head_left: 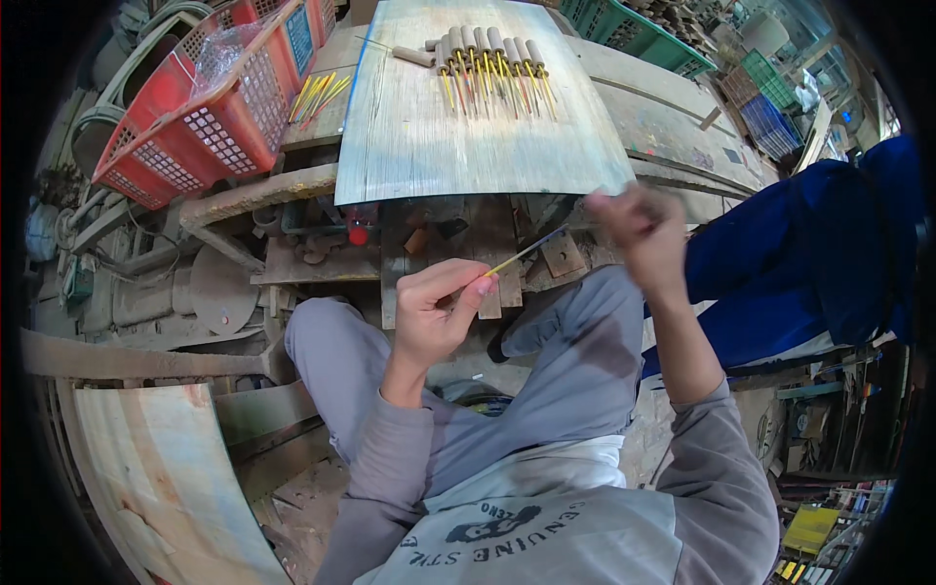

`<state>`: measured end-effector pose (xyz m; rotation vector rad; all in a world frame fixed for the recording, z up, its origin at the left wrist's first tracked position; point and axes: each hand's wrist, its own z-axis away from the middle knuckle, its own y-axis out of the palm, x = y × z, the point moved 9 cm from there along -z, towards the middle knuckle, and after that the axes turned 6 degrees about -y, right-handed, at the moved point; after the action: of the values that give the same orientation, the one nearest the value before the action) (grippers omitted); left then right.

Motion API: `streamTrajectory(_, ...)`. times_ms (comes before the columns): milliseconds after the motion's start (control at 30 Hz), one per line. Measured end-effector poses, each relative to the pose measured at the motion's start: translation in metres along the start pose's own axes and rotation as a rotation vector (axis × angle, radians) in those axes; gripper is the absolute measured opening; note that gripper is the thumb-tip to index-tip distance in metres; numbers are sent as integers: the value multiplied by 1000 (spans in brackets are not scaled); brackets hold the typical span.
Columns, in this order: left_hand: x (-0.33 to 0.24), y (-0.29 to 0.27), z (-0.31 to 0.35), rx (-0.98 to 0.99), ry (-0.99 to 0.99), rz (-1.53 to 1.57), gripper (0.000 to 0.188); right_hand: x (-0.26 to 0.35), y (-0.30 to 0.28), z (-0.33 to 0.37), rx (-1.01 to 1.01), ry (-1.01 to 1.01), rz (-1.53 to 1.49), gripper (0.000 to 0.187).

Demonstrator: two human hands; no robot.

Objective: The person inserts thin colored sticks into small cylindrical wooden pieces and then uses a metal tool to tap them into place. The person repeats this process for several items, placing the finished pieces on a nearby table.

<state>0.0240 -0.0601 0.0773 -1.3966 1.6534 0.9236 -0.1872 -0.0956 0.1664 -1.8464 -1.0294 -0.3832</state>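
- Left hand (437, 310) pinches a slim yellow stick (514, 258) above the lap by one end, apparently leaving its length free.
- Right hand (643, 232) blurs; its grip cannot be told.
- Stick-ended cylinders (496, 40) cluster on the board (419, 161), probably for reach.

You wear a light, pale-grey shirt (624, 546) with contrasting long sleeves in a darker, brownish grey; the left sleeve (385, 468) and the right sleeve (721, 458) both end short of the wrists, leaving your left hand (434, 307) and right hand (643, 229) bare. Across your chest runs a dark printed motif (492, 525) with curved lettering around it. The shirt's whitish hem (570, 463) lies creased over your loose grey trousers (336, 361), whose right thigh carries a darker patch (603, 336), stain or shadow, you cannot tell which.
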Motion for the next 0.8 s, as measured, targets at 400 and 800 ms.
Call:
streamTrajectory(400,-5,-4,0,-18,10,-29,10,4,-30,3,-274,-50,-57,44)
streamTrajectory(800,-5,-6,2,-12,0,-13,10,13,-16,15,-66,-171,289,33)
